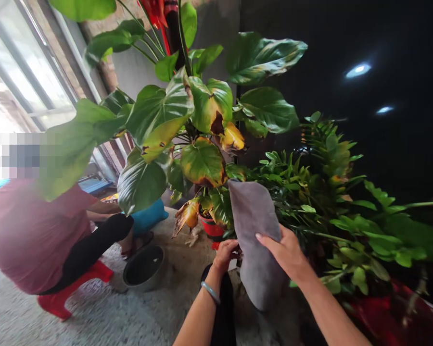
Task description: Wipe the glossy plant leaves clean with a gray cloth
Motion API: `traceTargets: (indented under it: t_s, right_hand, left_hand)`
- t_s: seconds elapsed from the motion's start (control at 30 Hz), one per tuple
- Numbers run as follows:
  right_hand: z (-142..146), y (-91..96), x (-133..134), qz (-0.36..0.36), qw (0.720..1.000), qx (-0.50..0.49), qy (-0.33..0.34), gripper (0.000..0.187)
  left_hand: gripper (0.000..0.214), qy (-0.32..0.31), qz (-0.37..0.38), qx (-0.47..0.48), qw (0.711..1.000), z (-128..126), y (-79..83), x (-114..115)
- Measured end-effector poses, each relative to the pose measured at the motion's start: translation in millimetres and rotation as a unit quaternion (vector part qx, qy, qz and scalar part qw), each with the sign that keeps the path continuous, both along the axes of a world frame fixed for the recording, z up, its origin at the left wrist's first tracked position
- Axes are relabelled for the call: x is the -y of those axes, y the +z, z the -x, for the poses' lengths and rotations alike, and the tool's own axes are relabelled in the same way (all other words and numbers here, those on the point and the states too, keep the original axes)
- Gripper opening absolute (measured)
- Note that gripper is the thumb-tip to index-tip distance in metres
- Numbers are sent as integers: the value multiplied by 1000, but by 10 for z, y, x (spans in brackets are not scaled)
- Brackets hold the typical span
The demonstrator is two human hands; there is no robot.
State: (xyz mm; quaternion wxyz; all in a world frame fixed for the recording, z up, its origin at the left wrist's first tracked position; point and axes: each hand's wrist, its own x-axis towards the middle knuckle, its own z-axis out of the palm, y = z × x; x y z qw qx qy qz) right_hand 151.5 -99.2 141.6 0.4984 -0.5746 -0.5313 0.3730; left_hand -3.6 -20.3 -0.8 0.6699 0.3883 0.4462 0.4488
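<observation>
My right hand (286,252) lies against a grey cloth (254,240), fingers pressed on it, holding it up in front of the plants. My left hand (224,254), with a bracelet on the wrist, is closed low beside the cloth's left edge; what it grips is hidden. Just behind stands a large-leaved plant (187,125) with yellowing, brown-edged leaves in a red pot (211,228).
A bushy small-leaved plant (321,192) in a red pot (378,317) fills the right. At left a person in a red top (32,235) crouches on a red stool (72,288). A dark metal bowl (144,266) sits on the speckled floor. Windows at far left.
</observation>
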Motion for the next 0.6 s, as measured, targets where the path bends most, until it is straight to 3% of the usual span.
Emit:
traceTargets:
  t_s: [0.07, 0.17, 0.23, 0.3, 0.37, 0.47, 0.53, 0.6]
  right_hand:
    - [65, -176, -72, 19, 999, 21, -18, 28]
    - [93, -382, 100, 64, 996, 51, 42, 25]
    - [58, -381, 292, 76, 992, 51, 87, 28]
    - [7, -266, 408, 61, 992, 33, 106, 30]
    - [-29, -102, 376, 25, 996, 20, 86, 30]
    - [-10, 38, 105, -32, 999, 24, -12, 35]
    - [45, -15, -79, -37, 997, 38, -61, 34]
    - [104, -168, -139, -10, 997, 56, -54, 32]
  left_hand:
    - [36, -1, 2, 5, 1000, 12, 14, -5]
    - [34, 4, 8, 11, 1000, 20, -21, -34]
    - [33, 6, 9, 16, 1000, 15, -60, -52]
    - [31, 7, 7, 22, 1000, 7, -85, -57]
    - [31, 8, 4, 24, 1000, 2, -80, -46]
    - [32, 6, 4, 20, 1000, 4, -28, -13]
    - [33, 7, 6, 17, 1000, 3, 6, 4]
    - [33, 14, 9, 18, 1000, -3, 16, 8]
